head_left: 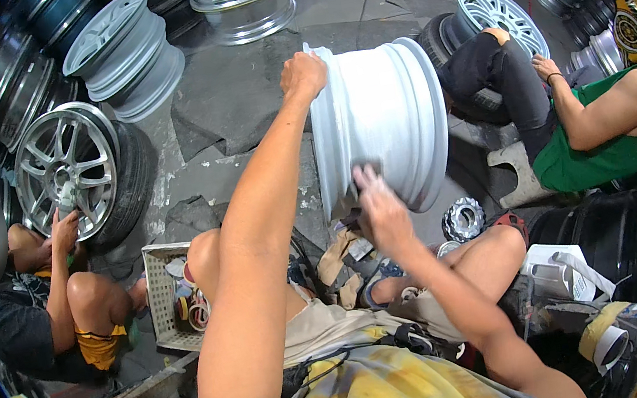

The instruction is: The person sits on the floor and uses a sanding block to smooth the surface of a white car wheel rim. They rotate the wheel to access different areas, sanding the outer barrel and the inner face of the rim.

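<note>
A pale grey wheel rim (pixel 387 105) stands in front of me, its broad barrel facing me. My left hand (pixel 303 75) is closed around the upper left edge of its lip. My right hand (pixel 383 209) is at the lower part of the barrel, near the left lip, and is smeared by motion. A small dark grey patch shows at its fingertips, seemingly a thin pad or sheet pressed to the metal; its kind is not clear.
At left a person holds a tool against a spoked wheel (pixel 72 167). At right a person in green sits on a stool (pixel 516 172), touching another wheel (pixel 502 16). Nearby are a plastic crate (pixel 178 338), a toothed metal ring (pixel 463 219), a metal jug (pixel 552 279) and tape rolls (pixel 608 341).
</note>
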A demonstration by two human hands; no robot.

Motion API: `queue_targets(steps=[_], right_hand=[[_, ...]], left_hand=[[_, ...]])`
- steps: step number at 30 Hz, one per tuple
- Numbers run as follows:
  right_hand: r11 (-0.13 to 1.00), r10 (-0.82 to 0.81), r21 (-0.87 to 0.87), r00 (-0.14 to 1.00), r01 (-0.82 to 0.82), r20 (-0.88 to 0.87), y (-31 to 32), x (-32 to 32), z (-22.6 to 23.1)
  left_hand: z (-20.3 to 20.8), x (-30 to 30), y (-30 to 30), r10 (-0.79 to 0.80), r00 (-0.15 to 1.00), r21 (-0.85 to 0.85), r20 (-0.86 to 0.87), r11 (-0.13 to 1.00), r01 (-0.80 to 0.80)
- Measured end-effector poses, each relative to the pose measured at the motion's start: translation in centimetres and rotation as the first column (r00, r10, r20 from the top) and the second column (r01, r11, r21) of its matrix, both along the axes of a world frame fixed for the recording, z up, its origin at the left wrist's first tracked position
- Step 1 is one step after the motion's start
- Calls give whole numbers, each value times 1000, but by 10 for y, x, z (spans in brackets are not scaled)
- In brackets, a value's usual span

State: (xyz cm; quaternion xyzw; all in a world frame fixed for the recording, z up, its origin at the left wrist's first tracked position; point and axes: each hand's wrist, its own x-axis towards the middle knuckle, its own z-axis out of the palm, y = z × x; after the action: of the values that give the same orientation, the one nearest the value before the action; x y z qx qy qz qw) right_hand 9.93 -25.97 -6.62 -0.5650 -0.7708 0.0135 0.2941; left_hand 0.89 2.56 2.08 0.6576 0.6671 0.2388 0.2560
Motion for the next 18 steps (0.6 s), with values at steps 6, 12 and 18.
queue_targets(steps=[6,12,18], right_hand=[[901,-194,-418,969,116,-151,-71,1,-58],[971,-241,-137,791,198,-562,-40,27,65],[956,-242,-89,578,281,-779,-1,66,77]], left_hand=[[5,3,1,-27,1000,25,5,999,27],[1,0,-7,-15,999,41,-35,999,17],[-10,-2,-3,-11,1000,62,-19,998,12]])
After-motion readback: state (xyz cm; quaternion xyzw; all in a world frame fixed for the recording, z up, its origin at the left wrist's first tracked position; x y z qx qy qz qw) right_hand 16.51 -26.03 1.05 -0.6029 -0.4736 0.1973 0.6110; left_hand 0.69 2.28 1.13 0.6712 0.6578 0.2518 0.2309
